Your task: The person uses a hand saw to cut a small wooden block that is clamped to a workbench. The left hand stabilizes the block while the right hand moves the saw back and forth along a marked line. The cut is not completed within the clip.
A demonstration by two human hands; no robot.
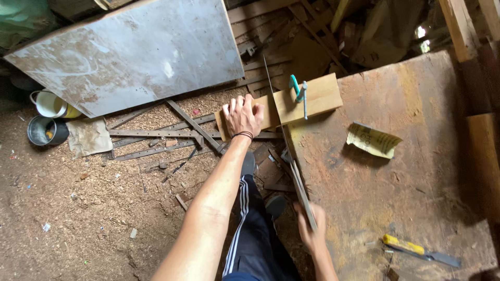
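Pressing my left hand flat on the stiff plank at twelve o'clock, I clench my right hand around the thin, springy saw.

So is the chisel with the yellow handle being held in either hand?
No: the yellow-handled chisel lies loose on the workbench, while the right hand grips the saw.

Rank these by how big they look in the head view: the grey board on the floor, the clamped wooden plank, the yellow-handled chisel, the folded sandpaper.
1. grey board, largest by far.
2. wooden plank.
3 and 4. yellow-handled chisel and folded sandpaper look alike: the chisel is longer, the sandpaper wider, and the chisel lies nearer the camera, so no ranking between them.
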